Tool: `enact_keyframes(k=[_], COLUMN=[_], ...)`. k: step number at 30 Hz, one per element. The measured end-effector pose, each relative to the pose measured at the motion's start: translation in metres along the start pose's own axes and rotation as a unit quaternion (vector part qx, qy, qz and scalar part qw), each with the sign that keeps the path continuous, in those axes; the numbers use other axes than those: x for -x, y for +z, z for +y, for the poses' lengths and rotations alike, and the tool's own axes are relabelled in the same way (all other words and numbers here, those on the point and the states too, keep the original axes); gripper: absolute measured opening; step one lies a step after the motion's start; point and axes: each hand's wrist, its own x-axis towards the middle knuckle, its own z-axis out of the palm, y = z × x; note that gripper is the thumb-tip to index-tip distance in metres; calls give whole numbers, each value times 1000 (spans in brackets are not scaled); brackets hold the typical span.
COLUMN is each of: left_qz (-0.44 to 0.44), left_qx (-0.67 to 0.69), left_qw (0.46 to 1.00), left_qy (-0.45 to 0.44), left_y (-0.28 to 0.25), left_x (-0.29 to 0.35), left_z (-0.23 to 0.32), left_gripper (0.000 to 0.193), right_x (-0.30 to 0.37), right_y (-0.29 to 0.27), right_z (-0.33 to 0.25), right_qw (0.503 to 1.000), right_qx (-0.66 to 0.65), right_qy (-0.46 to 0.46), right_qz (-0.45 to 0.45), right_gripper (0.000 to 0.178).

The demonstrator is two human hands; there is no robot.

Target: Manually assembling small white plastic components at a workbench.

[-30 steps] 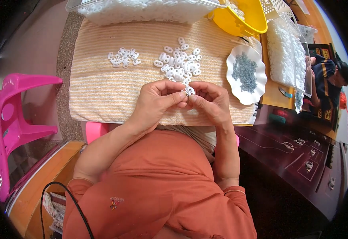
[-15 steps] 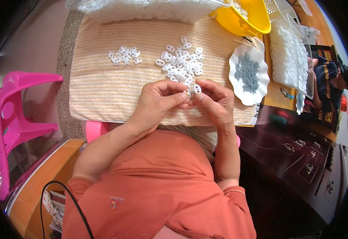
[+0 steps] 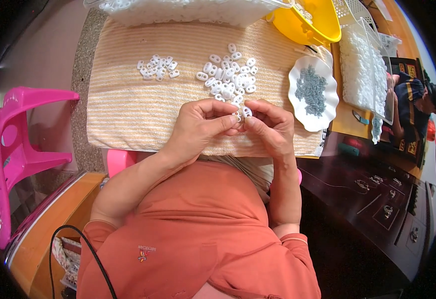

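Both my hands meet at the near side of the towel-covered table, fingertips almost touching. My right hand [image 3: 272, 124] pinches a white oval plastic piece with two holes [image 3: 247, 111]. Between the thumb and forefinger of my left hand [image 3: 200, 123] is a small white plastic part [image 3: 237, 115], mostly hidden by the fingers. Just beyond my hands lies a loose pile of white two-holed oval pieces [image 3: 228, 79]. Farther left is a smaller group of little white parts [image 3: 158, 67]. On the right, a white scalloped dish [image 3: 297, 117] holds many small grey springs [image 3: 311, 89].
A clear bin of white pieces [image 3: 178, 12] stands along the far edge, beside a yellow basket [image 3: 297, 25]. Another bin [image 3: 365, 74] is at the right, with a person [image 3: 412, 99] beyond it. A pink stool [image 3: 28, 124] stands at the left.
My hands stay almost in place. The white oval piece in my right fingers has turned slightly and sits a little closer to the part in my left. The view has shifted slightly.
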Motion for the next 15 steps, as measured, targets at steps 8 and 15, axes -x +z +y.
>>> enact_keyframes(k=[8,15], left_qz=[-3,-5], left_qx=[-3,-8], left_qw=[1000,1000], left_qy=[0,-1], left_y=[0,1], left_x=[0,0], left_z=[-1,0], left_gripper=[18,16], right_x=[-1,1], right_y=[-1,-3], right_z=[2,1], right_qw=[1000,999], right_qx=[12,23], right_qy=[-6,17], right_qz=[-22,-28], right_gripper=[31,31])
